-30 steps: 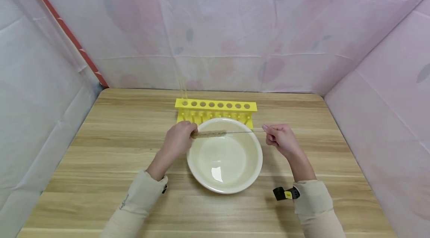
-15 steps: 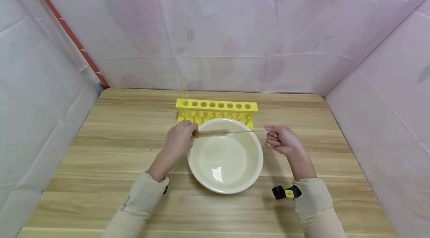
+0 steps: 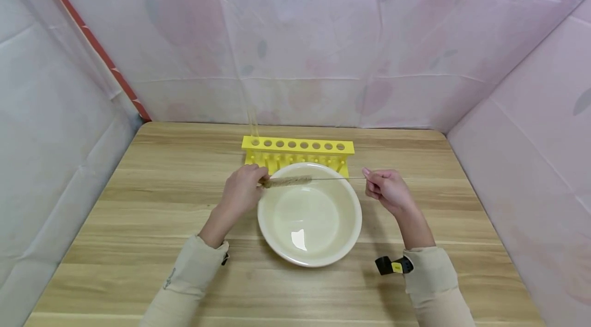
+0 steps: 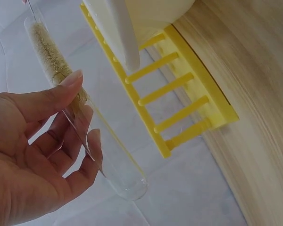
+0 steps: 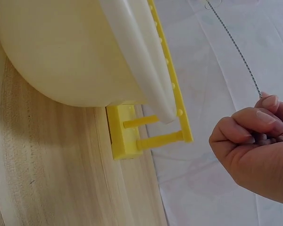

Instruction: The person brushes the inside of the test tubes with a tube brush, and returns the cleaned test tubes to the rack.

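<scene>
My left hand [image 4: 42, 150] grips a clear glass test tube [image 4: 120, 162], thumb on one side and fingers on the other. Inside the tube sits the tan bristle head of a test tube brush [image 4: 47, 49]. The brush's twisted wire [image 5: 237, 47] runs out of the tube's mouth to my right hand [image 5: 254, 141], which pinches its end between thumb and curled forefinger. In the head view both hands hold the tube and brush nearly level over the far part of a cream basin [image 3: 307, 260]; the left hand is at the basin's left rim, the right hand beyond its right rim.
Behind the basin stands a yellow test tube rack [image 3: 297, 145] with a row of holes and pegs. Another clear test tube [image 3: 252, 124] stands upright in its leftmost hole. All rest on a wooden table [image 3: 152, 214], with pale sheet walls [image 3: 300, 50] at the back and sides.
The brush's bristle head has slid slightly right, then back left. My left hand has shifted a little left, and the right hand has turned at the wrist and back while still pinching the wire.
</scene>
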The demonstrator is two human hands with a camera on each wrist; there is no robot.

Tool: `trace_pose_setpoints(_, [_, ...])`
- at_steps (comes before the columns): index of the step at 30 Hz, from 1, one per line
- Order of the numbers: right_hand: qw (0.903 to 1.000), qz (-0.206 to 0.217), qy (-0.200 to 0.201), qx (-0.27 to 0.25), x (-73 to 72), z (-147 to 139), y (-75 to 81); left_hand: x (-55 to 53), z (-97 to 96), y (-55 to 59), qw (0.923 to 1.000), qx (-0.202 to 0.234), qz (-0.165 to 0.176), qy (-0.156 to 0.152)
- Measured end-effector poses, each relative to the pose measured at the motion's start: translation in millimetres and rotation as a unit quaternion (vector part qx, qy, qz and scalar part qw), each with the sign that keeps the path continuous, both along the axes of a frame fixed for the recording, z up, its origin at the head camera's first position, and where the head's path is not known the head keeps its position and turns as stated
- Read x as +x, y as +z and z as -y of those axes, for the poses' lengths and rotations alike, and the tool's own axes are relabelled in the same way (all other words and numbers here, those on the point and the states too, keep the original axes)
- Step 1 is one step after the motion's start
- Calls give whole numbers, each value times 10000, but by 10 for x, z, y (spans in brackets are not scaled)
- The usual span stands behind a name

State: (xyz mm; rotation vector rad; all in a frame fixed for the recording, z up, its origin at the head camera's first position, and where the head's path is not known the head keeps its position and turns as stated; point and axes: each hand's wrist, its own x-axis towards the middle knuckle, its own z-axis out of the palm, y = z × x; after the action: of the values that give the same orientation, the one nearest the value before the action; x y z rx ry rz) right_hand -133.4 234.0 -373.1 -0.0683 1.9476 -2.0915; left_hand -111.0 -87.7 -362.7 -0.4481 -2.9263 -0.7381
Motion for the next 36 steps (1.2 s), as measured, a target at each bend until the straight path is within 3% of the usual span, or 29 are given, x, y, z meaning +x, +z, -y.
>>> trace_pose_setpoints(12, [9990,-159,-120,395,-3,16,-19,1,23,-9,9999,154,-54,31])
trace_pose_setpoints(19, [9981,-176,-156,569,-4,36,-18,-10,58,2,9997,216,87,6])
trace_pose_setpoints(26, [9987,-47,-121,493,-11,53,-9,-26,91,24,9987,422,303,16])
trace_pose_setpoints(36, [9995,75,-70,284,-12,69,-23,-49,147,-28,9985,545,61,-74])
